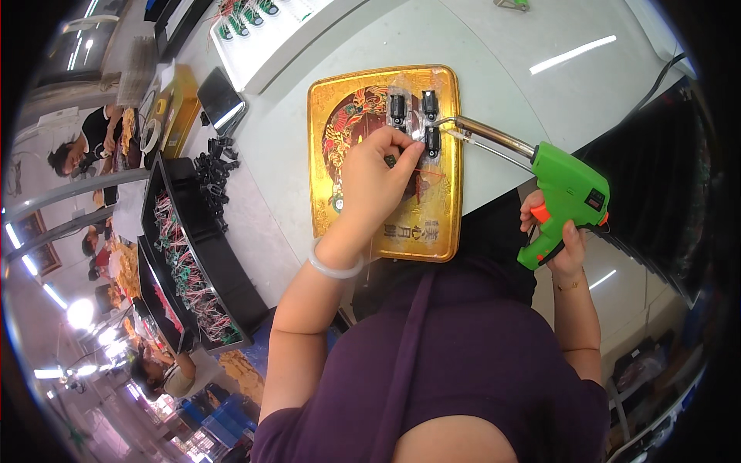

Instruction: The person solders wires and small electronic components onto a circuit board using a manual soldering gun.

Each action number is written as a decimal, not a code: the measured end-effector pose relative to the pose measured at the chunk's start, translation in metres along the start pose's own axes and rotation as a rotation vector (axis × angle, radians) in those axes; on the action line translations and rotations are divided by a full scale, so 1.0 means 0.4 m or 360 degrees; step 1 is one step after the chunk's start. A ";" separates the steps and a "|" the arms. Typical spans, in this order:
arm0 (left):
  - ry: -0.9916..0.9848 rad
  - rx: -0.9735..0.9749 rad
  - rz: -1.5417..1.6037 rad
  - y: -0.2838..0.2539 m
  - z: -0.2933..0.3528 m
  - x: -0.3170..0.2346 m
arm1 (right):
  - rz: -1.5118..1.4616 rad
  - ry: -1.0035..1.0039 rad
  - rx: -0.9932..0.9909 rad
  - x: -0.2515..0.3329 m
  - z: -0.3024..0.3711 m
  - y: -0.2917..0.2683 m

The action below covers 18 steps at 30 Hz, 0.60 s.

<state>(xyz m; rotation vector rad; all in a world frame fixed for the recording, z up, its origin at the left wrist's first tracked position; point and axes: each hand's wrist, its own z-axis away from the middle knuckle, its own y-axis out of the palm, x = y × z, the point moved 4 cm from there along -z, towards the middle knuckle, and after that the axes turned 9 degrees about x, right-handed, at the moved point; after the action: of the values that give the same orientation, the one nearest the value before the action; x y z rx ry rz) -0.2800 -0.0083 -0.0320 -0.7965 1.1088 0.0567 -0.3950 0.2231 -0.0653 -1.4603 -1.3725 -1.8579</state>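
My right hand (570, 248) is wrapped round the handle of a green soldering gun (567, 181). Its metal tip reaches left to the small black plastic housings (432, 143) on a gold decorated tin tray (326, 220). Another black housing (430, 103) and one farther left (397, 106) sit on a clear strip there. My left hand (372, 171) is over the tray, thumb and fingertips pinched together right beside the housing at the tip. A small green piece (390, 160) shows under those fingers, and thin red wires lie close by. What the fingertips pinch is hidden.
Left of the tray, loose black parts (214, 174) lie heaped beside a black bin (224, 282) of wired green boards. A white tray (266, 50) with more boards stands at the back. A phone-like dark device (221, 99) lies far left. Other people work beyond it.
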 end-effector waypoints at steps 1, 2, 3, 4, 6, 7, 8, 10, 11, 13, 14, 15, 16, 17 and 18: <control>-0.0007 0.0014 0.0031 0.001 0.000 0.003 | -0.0001 0.0015 0.0015 -0.002 0.000 0.000; -0.0011 0.0017 0.0031 0.001 0.001 0.003 | -0.0001 0.0029 0.0031 -0.005 0.001 0.000; 0.0011 0.0007 -0.0009 0.000 0.001 -0.002 | -0.0003 0.0035 0.0029 -0.007 0.001 -0.002; 0.0034 -0.0004 -0.0050 -0.001 0.002 -0.007 | -0.0001 0.0041 0.0029 -0.009 0.002 -0.003; 0.0029 -0.0017 -0.0075 -0.002 0.003 -0.012 | -0.0001 0.0051 0.0029 -0.014 0.000 -0.004; 0.0029 -0.0032 -0.0103 -0.002 0.003 -0.012 | -0.0005 0.0053 0.0023 -0.015 -0.001 -0.005; 0.0025 -0.0032 -0.0103 -0.001 0.003 -0.010 | -0.0010 0.0054 0.0018 -0.016 -0.003 -0.007; 0.0038 -0.0048 -0.0064 0.000 0.001 -0.008 | -0.0005 0.0055 0.0023 -0.016 -0.002 -0.009; 0.0036 -0.0045 -0.0061 0.001 0.000 -0.009 | -0.0001 0.0051 0.0030 -0.015 -0.002 -0.010; 0.0035 -0.0053 -0.0068 0.001 0.000 -0.012 | -0.0015 0.0054 0.0024 -0.015 -0.002 -0.009; 0.0033 -0.0051 -0.0066 0.001 -0.001 -0.012 | -0.0027 0.0054 0.0020 -0.014 -0.002 -0.009; 0.0037 -0.0053 -0.0075 0.000 0.001 -0.011 | -0.0027 0.0056 0.0021 -0.014 -0.001 -0.007; 0.0043 -0.0055 -0.0083 -0.001 0.002 -0.011 | -0.0026 0.0064 0.0024 -0.013 -0.001 -0.005; 0.0042 -0.0055 -0.0081 -0.002 0.003 -0.010 | -0.0025 0.0071 0.0027 -0.013 -0.001 -0.003; 0.0045 -0.0059 -0.0088 -0.001 0.003 -0.008 | -0.0030 0.0076 0.0026 -0.014 -0.001 -0.004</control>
<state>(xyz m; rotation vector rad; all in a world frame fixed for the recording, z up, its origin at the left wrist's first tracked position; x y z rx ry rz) -0.2805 -0.0068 -0.0292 -0.8628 1.1145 0.0198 -0.3945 0.2219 -0.0712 -1.3902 -1.3803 -1.8768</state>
